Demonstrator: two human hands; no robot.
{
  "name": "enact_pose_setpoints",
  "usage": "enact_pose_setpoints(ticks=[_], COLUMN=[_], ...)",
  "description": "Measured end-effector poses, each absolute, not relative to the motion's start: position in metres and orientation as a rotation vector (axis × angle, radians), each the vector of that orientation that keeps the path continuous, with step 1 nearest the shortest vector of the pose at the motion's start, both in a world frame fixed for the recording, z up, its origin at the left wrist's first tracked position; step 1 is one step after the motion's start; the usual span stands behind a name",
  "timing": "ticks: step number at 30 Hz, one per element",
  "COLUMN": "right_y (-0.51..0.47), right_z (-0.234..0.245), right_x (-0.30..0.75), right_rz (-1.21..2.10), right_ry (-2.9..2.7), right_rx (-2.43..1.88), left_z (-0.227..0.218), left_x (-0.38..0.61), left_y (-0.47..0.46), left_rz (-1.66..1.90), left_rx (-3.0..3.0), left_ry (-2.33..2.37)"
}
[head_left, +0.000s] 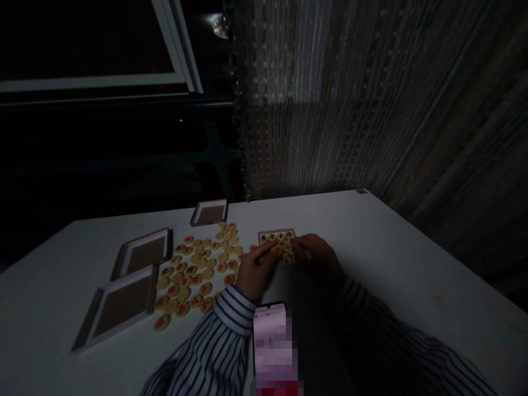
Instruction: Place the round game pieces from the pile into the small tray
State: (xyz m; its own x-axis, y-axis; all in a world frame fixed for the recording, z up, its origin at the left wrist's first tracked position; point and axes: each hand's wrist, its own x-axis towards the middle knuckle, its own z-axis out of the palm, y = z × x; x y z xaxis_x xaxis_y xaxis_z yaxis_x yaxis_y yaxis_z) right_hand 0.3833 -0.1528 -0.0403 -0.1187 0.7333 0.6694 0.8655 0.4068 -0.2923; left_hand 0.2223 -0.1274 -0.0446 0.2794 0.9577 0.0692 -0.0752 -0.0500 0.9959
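Observation:
A small square box [277, 235] on the white table [391, 258] holds several round tan game pieces with red or dark marks. My left hand [256, 270] is at the box's left edge, fingers curled in a pinch on a piece there. My right hand [319, 258] rests on the box's right side, fingers bent over the pieces. Many more loose round pieces [196, 269] lie spread on the table to the left of my left hand. Both sleeves are striped.
Three shallow empty box lids or trays lie at the left: one [209, 213] at the back, one [144, 253] in the middle, one [119, 305] nearest. A lit phone [272, 346] stands near the front edge. A dark window and a curtain are behind the table.

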Motion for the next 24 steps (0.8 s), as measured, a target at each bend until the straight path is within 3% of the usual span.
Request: enact_pose_setpoints(ticks=[12,24], right_y=[-0.145,-0.158], right_z=[-0.054,-0.035], right_x=[0.386,0.376], right_rz=[-0.203,-0.099], right_ry=[-1.927,-2.089], right_rx=[-1.370,-1.301], left_z=[-0.040,-0.032], left_x=[0.227,0.230], left_y=[-0.135,-0.141], left_rz=[1.100,1.102], left_rx=[1.427,1.314], left_ry=[1.027,1.069])
